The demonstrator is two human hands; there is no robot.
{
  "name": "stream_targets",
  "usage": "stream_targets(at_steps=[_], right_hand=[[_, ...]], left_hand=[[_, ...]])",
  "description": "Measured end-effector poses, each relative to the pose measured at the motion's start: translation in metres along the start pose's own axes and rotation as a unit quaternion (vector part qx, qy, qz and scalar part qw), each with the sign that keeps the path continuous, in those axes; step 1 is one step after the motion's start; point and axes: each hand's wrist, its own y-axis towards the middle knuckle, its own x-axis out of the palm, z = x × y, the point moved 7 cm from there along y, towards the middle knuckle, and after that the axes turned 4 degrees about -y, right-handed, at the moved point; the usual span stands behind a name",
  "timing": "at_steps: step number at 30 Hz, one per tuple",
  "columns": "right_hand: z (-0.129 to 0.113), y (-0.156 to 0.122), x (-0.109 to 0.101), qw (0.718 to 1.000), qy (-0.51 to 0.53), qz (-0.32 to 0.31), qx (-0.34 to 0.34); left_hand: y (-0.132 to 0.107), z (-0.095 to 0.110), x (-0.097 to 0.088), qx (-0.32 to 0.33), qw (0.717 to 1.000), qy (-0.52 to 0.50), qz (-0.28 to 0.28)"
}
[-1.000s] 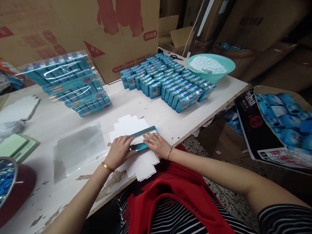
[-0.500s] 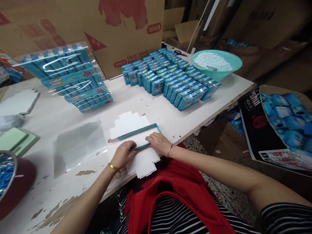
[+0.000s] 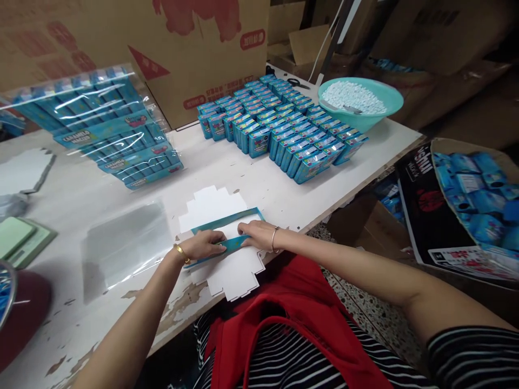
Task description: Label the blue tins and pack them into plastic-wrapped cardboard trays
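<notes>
A flat white cardboard blank (image 3: pixel 214 208) with teal printed flaps lies at the near edge of the white table (image 3: pixel 251 183). My left hand (image 3: pixel 203 246) and my right hand (image 3: pixel 255 233) both press on its near teal flap, fingers together and pinching the folded strip. A second teal flap stands up just beyond my fingers. More white cardboard (image 3: pixel 235 273) sticks out over the table edge under my wrists.
Rows of small teal boxes (image 3: pixel 279 129) stand at the back right, beside a teal bowl of white pieces (image 3: pixel 359 102). A plastic-wrapped pack of teal boxes (image 3: pixel 101 129) and a clear bag (image 3: pixel 125 243) lie to the left. A carton of blue boxes (image 3: pixel 470 189) sits on the floor.
The near teal flap has been folded up and over between my hands. My left hand slid left along it and both hands flattened lower onto the strip.
</notes>
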Motion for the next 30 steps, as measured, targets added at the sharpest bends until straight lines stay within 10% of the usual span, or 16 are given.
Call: stream_targets(at_steps=[12, 17, 24, 30], right_hand=[[0.018, -0.007, -0.026, 0.972, -0.173, 0.087, -0.134], [0.005, -0.049, -0.038, 0.956, -0.167, 0.203, -0.129], [-0.069, -0.060, 0.026, 0.949, -0.109, 0.252, -0.155], [-0.037, -0.067, 0.029, 0.943, -0.072, 0.275, -0.172]], left_hand=[[-0.007, 0.049, 0.044, -0.006, 0.946, 0.080, 0.313], [-0.032, 0.072, 0.010, 0.111, 0.902, 0.209, 0.361], [-0.069, 0.018, -0.006, 0.205, 0.867, 0.425, 0.162], [-0.062, 0.037, 0.026, 0.265, 0.871, 0.400, 0.104]])
